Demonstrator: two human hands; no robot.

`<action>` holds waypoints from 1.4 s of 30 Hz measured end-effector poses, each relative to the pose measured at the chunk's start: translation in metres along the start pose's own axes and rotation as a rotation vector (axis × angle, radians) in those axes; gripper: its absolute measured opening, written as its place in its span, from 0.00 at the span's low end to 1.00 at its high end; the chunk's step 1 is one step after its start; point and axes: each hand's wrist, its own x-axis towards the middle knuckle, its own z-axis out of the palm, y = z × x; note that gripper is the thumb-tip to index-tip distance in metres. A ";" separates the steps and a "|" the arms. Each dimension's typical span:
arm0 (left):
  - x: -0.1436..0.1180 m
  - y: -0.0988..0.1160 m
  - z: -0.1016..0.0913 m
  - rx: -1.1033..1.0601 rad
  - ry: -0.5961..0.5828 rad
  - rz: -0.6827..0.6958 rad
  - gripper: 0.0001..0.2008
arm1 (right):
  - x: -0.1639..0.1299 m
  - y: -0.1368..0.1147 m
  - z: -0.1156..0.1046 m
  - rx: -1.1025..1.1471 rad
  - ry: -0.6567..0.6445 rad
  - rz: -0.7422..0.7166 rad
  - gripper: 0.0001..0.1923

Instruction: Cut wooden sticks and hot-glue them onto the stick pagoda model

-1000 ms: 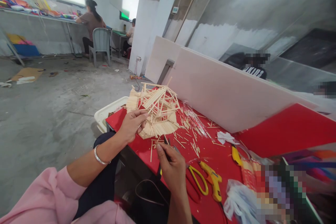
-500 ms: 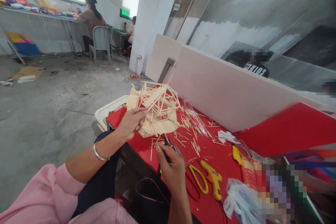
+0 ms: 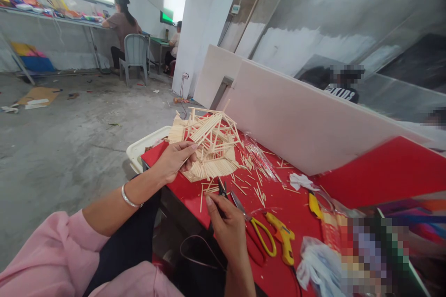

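A stick model (image 3: 209,146) stands on the tabletop (image 3: 376,174), before a board (image 3: 299,120). Scissors (image 3: 252,227) lie nearer, a glue gun (image 3: 283,237) to their right.

Just one cam, strapped to the person's head, looking forward and down over a red table (image 3: 379,171) close in front, tilted a bit, with the room stretching off left behind.

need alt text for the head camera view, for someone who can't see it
A person's left hand holds a stick model over a red table, while the right hand grips a small dark tool. Loose sticks, scissors and a yellow glue gun lie nearby.
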 end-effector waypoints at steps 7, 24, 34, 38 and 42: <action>0.001 0.007 -0.003 -0.071 -0.050 -0.110 0.06 | -0.004 0.002 -0.002 -0.025 -0.003 -0.029 0.11; -0.002 0.023 -0.001 -0.189 -0.063 -0.315 0.04 | -0.012 0.011 -0.004 -0.016 -0.083 0.012 0.14; 0.001 0.023 -0.003 -0.149 -0.083 -0.301 0.03 | -0.014 0.012 -0.003 -0.028 -0.097 0.004 0.13; 0.000 0.025 -0.005 -0.130 -0.076 -0.308 0.04 | -0.014 0.012 -0.002 -0.020 -0.095 0.011 0.13; 0.001 0.023 -0.007 -0.124 -0.077 -0.303 0.05 | -0.016 0.014 0.000 -0.011 -0.105 0.026 0.13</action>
